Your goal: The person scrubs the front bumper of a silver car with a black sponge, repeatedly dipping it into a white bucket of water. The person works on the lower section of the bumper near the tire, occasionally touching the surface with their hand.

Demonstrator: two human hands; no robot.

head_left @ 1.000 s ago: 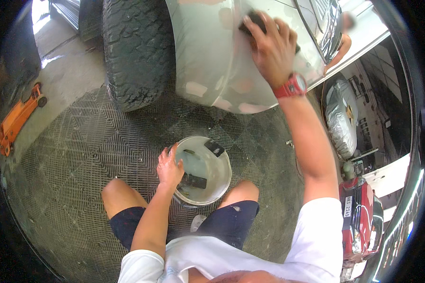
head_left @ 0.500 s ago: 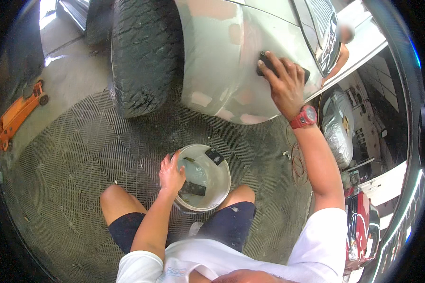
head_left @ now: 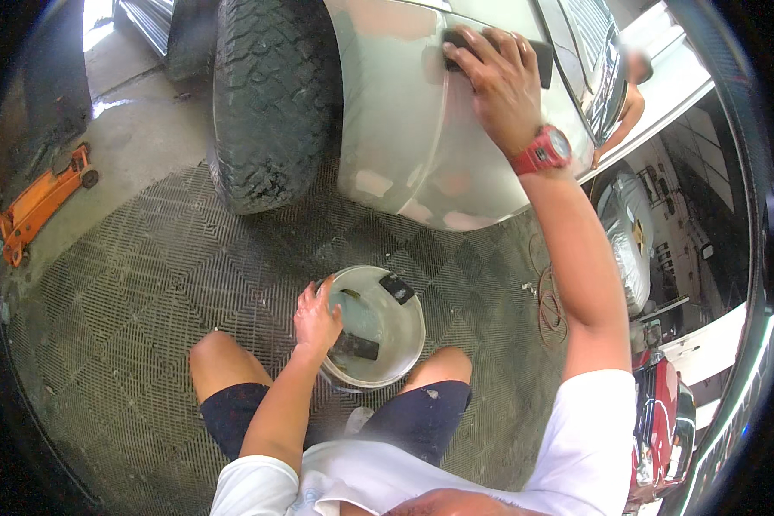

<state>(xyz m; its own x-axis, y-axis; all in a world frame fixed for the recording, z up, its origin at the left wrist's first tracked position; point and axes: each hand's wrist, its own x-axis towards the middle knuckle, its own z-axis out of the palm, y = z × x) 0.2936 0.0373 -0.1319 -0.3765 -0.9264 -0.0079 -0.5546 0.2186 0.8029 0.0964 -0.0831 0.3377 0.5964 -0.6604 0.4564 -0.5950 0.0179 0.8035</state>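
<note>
Your right hand (head_left: pixel 499 82) is at the upper middle of the frame, its fingers bent over a black block (head_left: pixel 543 65) and its palm side toward the pale panel (head_left: pixel 391 112) of the vehicle. The block lies against that panel, to the right of the dark tyre (head_left: pixel 262 112), and its right end sticks out past your fingers.

Your left hand (head_left: pixel 318 318) is at the left edge of the bucket (head_left: pixel 397 334), low in the middle of the frame, with fingers over the rim; you cannot tell from this view how firmly they close. Inside, a dark piece (head_left: pixel 359 346) lies in cloudy liquid, and a black pad (head_left: pixel 396 289) sits against the upper right wall.

The block looks light and fairly stiff, probably slick if wet, so hold it across its back with your fingers spread along the length and keep the tips off the panel. Even pressure should suit it better than a hard pinch at one end. The panel seems firm, but its pinkish patches (head_left: pixel 374 182) may mark easily under an edge. The bucket is likely heavier with its liquid; its rim is the natural hold.
</note>
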